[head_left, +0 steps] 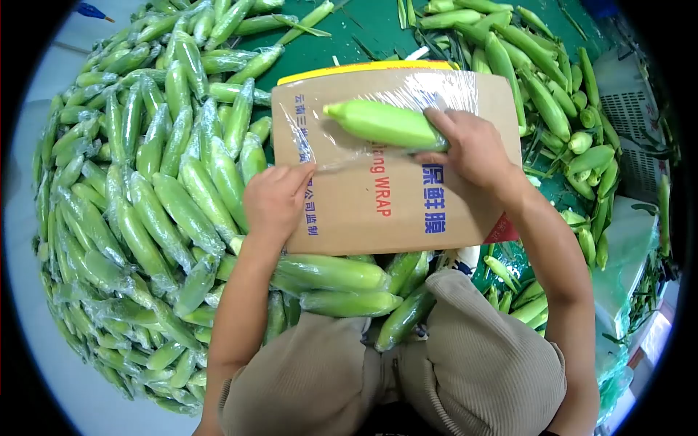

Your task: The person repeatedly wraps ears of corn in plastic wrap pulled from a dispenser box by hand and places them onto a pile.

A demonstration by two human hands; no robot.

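A green ear of corn in its husk [382,123] lies over a printed cardboard box [342,225], its stem end pointing left. My right hand [472,149] is closed around the ear's right end, thumb above and fingers below. Clear cling film [454,86] stretches across the upper part of the box, under and around the ear. At the left side of the box, my left hand [275,203] is closed, thumb and forefinger pinching the film's near edge.
A large heap of film-wrapped corn [153,211] fills the left side, with several wrapped ears [327,272] below the box. Unwrapped corn [542,94] is piled at the upper right on a green surface [342,43]. A grey plastic crate [632,131] stands at far right.
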